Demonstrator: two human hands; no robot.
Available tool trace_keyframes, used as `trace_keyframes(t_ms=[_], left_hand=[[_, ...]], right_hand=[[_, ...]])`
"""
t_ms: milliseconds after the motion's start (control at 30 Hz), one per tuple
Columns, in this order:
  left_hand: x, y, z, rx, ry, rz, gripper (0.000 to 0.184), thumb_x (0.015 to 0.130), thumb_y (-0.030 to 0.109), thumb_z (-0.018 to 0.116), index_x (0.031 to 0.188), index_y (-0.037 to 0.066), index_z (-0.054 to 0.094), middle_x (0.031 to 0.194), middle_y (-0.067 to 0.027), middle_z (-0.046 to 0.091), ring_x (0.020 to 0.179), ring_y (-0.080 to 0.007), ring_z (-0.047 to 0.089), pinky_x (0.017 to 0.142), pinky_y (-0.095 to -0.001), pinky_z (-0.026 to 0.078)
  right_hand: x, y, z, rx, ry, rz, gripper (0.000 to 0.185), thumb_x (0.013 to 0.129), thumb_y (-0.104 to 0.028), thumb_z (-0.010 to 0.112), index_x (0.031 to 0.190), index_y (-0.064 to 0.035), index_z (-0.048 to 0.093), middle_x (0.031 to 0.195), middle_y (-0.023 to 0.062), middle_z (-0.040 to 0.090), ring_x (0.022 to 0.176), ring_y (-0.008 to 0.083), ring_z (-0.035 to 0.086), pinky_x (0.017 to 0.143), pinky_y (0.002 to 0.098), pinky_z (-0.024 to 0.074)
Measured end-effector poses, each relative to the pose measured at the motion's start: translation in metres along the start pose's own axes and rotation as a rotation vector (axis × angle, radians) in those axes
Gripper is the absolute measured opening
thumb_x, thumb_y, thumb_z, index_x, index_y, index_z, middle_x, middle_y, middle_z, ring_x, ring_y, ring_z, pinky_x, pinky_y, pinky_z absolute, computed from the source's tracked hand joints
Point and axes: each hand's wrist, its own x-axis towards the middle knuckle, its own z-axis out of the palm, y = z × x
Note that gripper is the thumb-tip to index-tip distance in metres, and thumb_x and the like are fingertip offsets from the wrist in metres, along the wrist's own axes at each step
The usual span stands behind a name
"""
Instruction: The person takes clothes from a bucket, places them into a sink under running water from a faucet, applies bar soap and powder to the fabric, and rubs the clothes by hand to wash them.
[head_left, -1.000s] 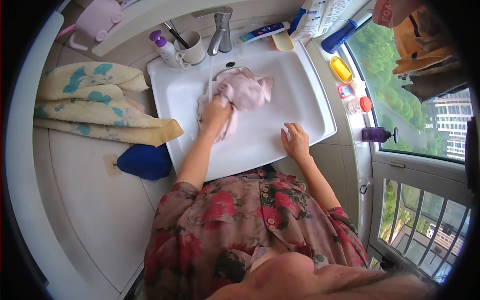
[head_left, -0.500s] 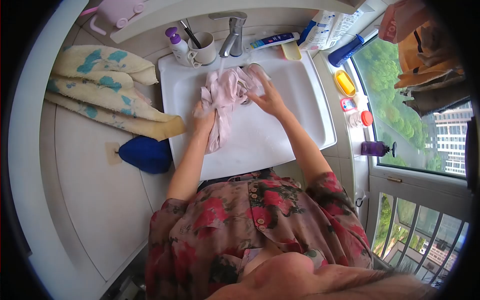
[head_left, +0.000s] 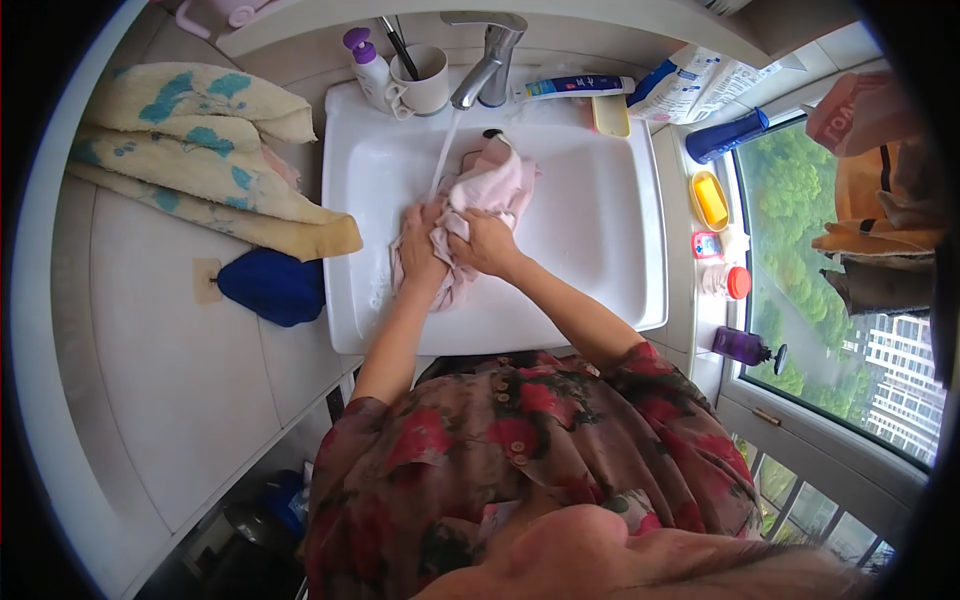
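A wet pale pink cloth [head_left: 497, 190] lies bunched in the white sink [head_left: 590, 270], a fold raised toward the drain. My right hand [head_left: 487, 246] is closed on its middle, fingers curled into the folds. Close beside it on the left, my left hand [head_left: 421, 248] grips the cloth's left part, its fingertips partly hidden by fabric and water. From the chrome faucet [head_left: 483, 75], a stream of water [head_left: 446, 150] runs down by my left fingers.
A pump bottle [head_left: 370, 75] and a mug [head_left: 425, 88] stand at the sink's back left. Toothpaste [head_left: 575, 87] and a soap dish [head_left: 610, 117] are at the back right. A patterned towel [head_left: 200, 150] and blue cloth [head_left: 275, 288] hang left. Yellow soap [head_left: 711, 199] sits on the right ledge.
My right hand has come down and left from the far side of the cloth and closed on its middle. The cloth is rebunched, and the view has shifted slightly.
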Motion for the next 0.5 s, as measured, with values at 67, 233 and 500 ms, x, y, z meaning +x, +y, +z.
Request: trace_keyframes(t_ms=[67,233,500], left_hand=[[0.000,0.019,-0.002,0.259,-0.198,-0.005,0.039,0.084,0.029,0.057,0.119,0.011,0.055,0.113,-0.0177,0.051,0.107,-0.0378,0.051,0.089,-0.0439,0.045],[0.018,0.007,0.004,0.174,-0.260,-0.041,0.043,0.080,0.045,0.067,0.103,0.008,0.065,0.104,-0.0216,0.063,0.092,-0.0383,0.061,0.077,-0.0450,0.049],[0.036,-0.029,-0.032,-0.426,-0.142,-0.724,0.058,0.086,0.055,0.056,0.096,-0.001,0.067,0.079,-0.0149,0.069,0.075,-0.0268,0.067,0.069,-0.0382,0.050]], right_hand=[[-0.020,0.028,-0.004,-0.042,0.028,-0.017,0.037,0.081,-0.033,0.054,0.110,-0.0109,0.061,0.089,0.0213,0.063,0.086,0.0383,0.062,0.075,0.0477,0.0487],[-0.053,0.078,-0.045,0.130,-0.015,0.349,0.046,0.086,-0.039,0.053,0.102,0.0028,0.061,0.084,0.0315,0.063,0.081,0.0434,0.063,0.073,0.0497,0.0487],[-0.040,0.022,-0.149,1.071,0.356,0.564,0.051,0.094,-0.037,0.049,0.125,0.0038,0.047,0.115,0.0164,0.058,0.105,0.0239,0.059,0.091,0.0338,0.0480]])
